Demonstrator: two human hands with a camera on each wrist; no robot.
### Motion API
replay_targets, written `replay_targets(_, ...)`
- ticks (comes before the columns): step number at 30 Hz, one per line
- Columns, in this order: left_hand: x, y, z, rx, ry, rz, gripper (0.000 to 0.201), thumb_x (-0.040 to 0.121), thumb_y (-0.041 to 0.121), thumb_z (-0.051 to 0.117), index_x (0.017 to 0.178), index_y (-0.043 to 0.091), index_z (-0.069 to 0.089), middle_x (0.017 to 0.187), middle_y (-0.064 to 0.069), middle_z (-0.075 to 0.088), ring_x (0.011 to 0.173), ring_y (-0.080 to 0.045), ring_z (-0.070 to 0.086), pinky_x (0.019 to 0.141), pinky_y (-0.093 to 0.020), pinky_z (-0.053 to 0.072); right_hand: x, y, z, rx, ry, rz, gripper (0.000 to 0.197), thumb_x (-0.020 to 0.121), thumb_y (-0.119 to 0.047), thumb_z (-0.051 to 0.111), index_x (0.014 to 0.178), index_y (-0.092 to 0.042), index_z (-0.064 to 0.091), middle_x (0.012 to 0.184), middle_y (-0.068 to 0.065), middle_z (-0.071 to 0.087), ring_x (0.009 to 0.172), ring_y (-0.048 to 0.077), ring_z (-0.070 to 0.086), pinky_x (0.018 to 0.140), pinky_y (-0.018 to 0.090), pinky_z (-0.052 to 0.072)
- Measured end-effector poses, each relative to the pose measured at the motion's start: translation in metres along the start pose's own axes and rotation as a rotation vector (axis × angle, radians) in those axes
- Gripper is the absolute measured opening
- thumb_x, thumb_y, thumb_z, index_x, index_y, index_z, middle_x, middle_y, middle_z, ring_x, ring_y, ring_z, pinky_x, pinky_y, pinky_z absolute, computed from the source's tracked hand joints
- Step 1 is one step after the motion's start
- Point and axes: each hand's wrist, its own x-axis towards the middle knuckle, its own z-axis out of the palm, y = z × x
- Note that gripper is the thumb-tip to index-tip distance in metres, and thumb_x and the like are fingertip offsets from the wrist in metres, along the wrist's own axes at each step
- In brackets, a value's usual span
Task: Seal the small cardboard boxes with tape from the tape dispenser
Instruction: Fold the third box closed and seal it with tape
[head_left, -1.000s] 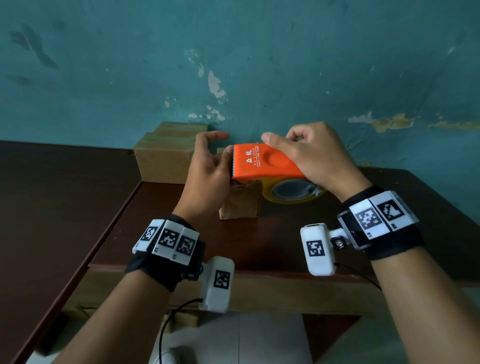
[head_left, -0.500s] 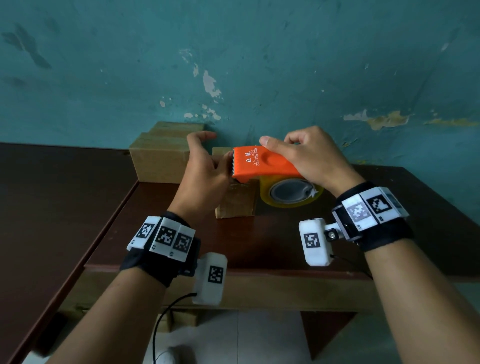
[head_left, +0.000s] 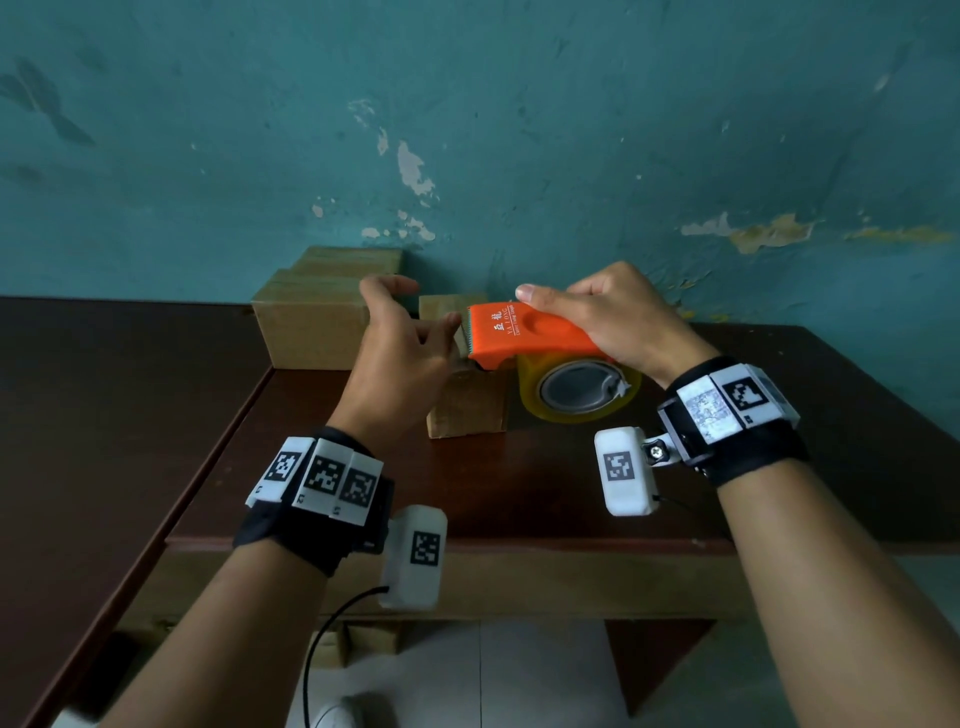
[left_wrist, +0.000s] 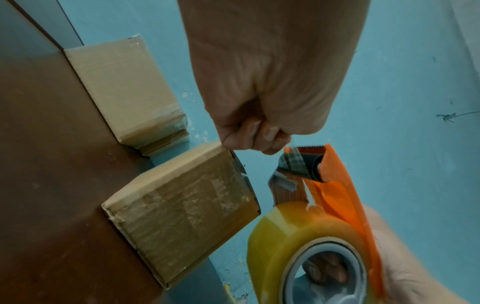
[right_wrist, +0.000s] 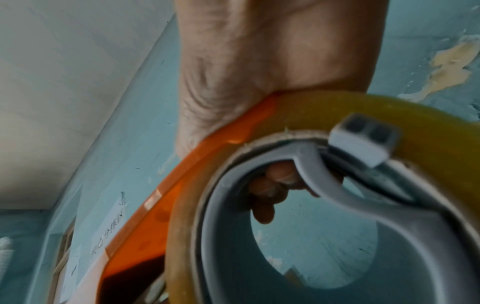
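Observation:
My right hand (head_left: 571, 317) grips the orange tape dispenser (head_left: 524, 338) from above, and its fingers show through the roll's core in the right wrist view. A yellowish tape roll (head_left: 576, 389) hangs under the dispenser. A small cardboard box (head_left: 467, 415) stands on the dark table (head_left: 519, 493), just left of and below the dispenser's toothed blade. My left hand (left_wrist: 262, 142) has its fingers curled and pinches the clear tape end (left_wrist: 293, 156) at the blade, above the box (left_wrist: 182, 216). In the head view this hand (head_left: 431, 306) covers the box's left side.
Larger cardboard boxes (head_left: 311, 332) are stacked at the back left against the teal wall (head_left: 519, 130). A second dark tabletop (head_left: 104, 415) adjoins on the left. The table's front edge (head_left: 467, 545) runs under my wrists.
My left hand has drawn slightly left, so its thumb no longer overlaps the blade. The dispenser stays over the small box in my right hand.

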Motion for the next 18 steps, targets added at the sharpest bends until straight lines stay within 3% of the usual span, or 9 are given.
replay_targets(5,0.003,-0.007,-0.006,0.048,0.026,-0.01,0.041,0.103,0.021,0.064,0.129,0.02,0.031,0.08,-0.014,0.071,0.058,-0.011,0.061,0.055,-0.027,0.047,0.005,0.007,0.001,0.013,-0.016,0.004,0.095,0.081,-0.077,0.072,0.063,0.011,0.04,0.058,0.012,0.034,0.052,0.024,0.034,0.063,0.039,0.029)
replay_targets(7,0.003,-0.008,-0.008,0.049,0.028,-0.014,0.04,0.103,0.021,0.064,0.128,0.019,0.032,0.082,-0.016,0.071,0.062,-0.013,0.062,0.059,-0.031,0.049,0.005,0.009,0.001,0.017,-0.022,0.004,0.094,0.081,-0.077,0.071,0.062,0.01,0.042,0.058,0.011,0.036,0.052,0.024,0.035,0.063,0.039,0.03)
replay_targets(11,0.005,-0.011,-0.012,0.062,0.039,-0.017,0.04,0.103,0.02,0.064,0.127,0.018,0.032,0.079,-0.011,0.07,0.056,-0.007,0.06,0.056,-0.024,0.046,0.007,0.014,-0.001,0.023,-0.029,0.012,0.082,0.082,-0.076,0.072,0.058,-0.001,0.05,0.058,0.012,0.036,0.052,0.024,0.036,0.063,0.039,0.03)
replay_targets(15,0.005,-0.014,-0.016,0.059,0.022,-0.038,0.041,0.103,0.022,0.064,0.129,0.019,0.032,0.084,-0.012,0.073,0.07,-0.016,0.069,0.063,-0.031,0.052,0.007,0.02,-0.005,0.042,-0.034,0.038,0.079,0.08,-0.078,0.072,0.06,-0.004,0.052,0.059,0.013,0.037,0.052,0.024,0.038,0.064,0.04,0.032)
replay_targets(18,0.006,-0.015,-0.022,0.076,0.028,-0.051,0.041,0.104,0.023,0.063,0.13,0.018,0.033,0.079,-0.009,0.071,0.059,-0.01,0.063,0.054,-0.023,0.047,0.008,0.025,-0.009,0.045,-0.024,0.06,0.076,0.081,-0.075,0.074,0.059,-0.007,0.049,0.059,0.012,0.037,0.053,0.024,0.038,0.064,0.039,0.032)
